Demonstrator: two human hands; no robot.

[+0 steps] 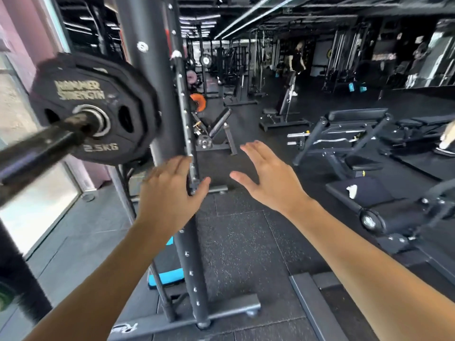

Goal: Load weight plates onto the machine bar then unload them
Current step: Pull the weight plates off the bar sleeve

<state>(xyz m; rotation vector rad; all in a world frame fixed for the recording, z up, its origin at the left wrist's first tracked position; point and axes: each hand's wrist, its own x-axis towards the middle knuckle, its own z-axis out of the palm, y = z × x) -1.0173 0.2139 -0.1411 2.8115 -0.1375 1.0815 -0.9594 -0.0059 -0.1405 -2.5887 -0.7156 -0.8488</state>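
**One plate on the bar, both hands empty**

One weight plate [94, 108], marked 2.5 kg, sits on the machine bar [37, 153], hard against the upright post [157, 99] on its left side. No second plate shows on this sleeve, though something dark behind the plate is too blurred to tell. Loading looks done or partly done; unloading, by my reading, has not begun.

Two hands hover below and to the right of the plate. The left hand [170, 190] is in front of the post, fingers [178, 166] loosely spread, holding nothing. The right hand [267, 175] hangs further right of the post, fingers also spread and empty.
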